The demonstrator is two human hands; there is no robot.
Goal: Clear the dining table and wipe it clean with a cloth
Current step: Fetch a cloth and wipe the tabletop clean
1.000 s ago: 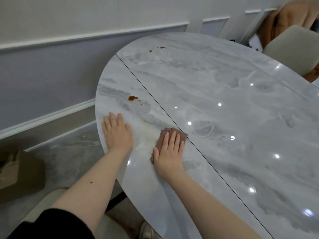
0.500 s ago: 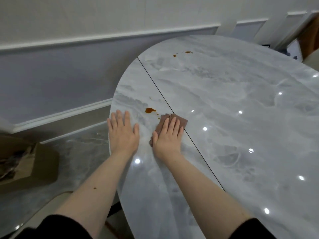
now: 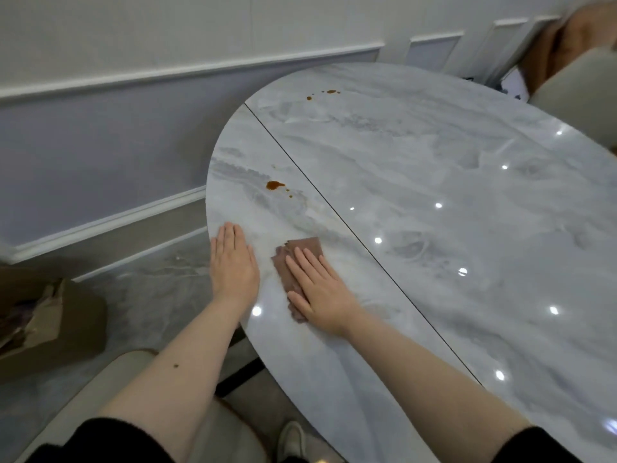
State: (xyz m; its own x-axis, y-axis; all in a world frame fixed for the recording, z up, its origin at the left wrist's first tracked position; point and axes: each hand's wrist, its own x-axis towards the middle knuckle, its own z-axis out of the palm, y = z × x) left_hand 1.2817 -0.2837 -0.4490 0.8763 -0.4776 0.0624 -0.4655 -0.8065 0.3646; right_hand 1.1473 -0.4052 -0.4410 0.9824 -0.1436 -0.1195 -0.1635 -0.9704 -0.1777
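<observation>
Lying under the flat right hand, cloth beside left hand.

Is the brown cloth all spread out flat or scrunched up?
Scrunched: the cloth shows bunched folds under the flat right hand on the table.

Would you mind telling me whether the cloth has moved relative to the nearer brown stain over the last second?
Yes. The cloth, under the right hand, has slid back toward the person, away from the stain.
</observation>
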